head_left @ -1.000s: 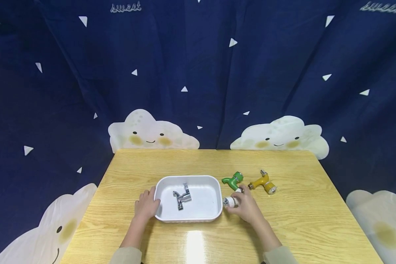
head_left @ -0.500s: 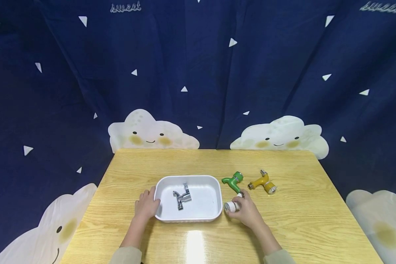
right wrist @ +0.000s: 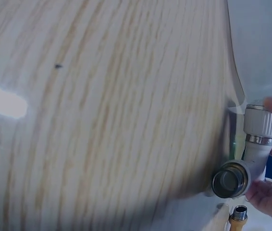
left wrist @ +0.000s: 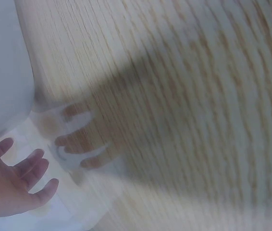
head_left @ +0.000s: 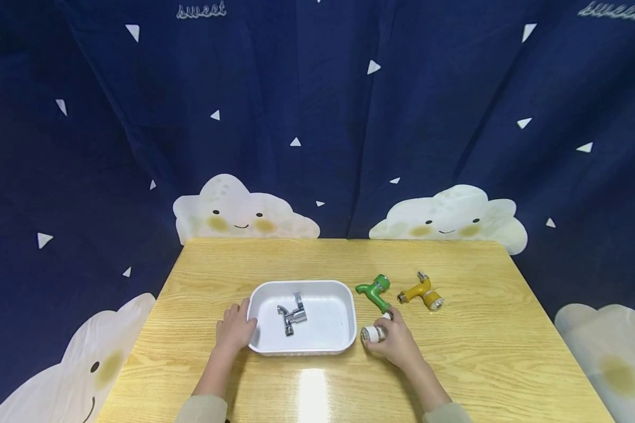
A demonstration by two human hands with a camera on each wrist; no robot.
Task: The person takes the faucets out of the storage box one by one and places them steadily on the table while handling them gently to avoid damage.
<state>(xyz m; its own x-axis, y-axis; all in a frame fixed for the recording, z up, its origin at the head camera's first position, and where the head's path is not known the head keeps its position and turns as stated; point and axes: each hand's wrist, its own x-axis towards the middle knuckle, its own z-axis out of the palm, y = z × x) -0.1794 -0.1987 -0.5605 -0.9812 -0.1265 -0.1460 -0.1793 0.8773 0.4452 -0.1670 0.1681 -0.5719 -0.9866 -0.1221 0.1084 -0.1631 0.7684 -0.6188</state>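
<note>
My left hand (head_left: 235, 329) holds the left wall of the white plastic tray (head_left: 328, 348), its thumb over the rim. In the left wrist view several fingers (left wrist: 35, 166) are spread outside the wall. A chrome faucet (head_left: 295, 317) lies in the tray's left half. Just right of the tray, my right hand (head_left: 397, 341) grips a white faucet (head_left: 373, 333) with a ribbed knob (right wrist: 262, 121) and a metal-ringed opening. Beyond that hand lie a green faucet (head_left: 374, 291) and, to its right, a yellow faucet (head_left: 420, 292).
The wooden table (head_left: 487, 352) carries all these things. Behind it hangs a dark blue curtain (head_left: 344, 117) with white triangles and clouds. Light glares off the table's front (head_left: 313, 393).
My right hand has drawn the white faucet slightly toward me and away from the tray's right wall, turning it a little. The left hand, tray and other faucets stay in place.
</note>
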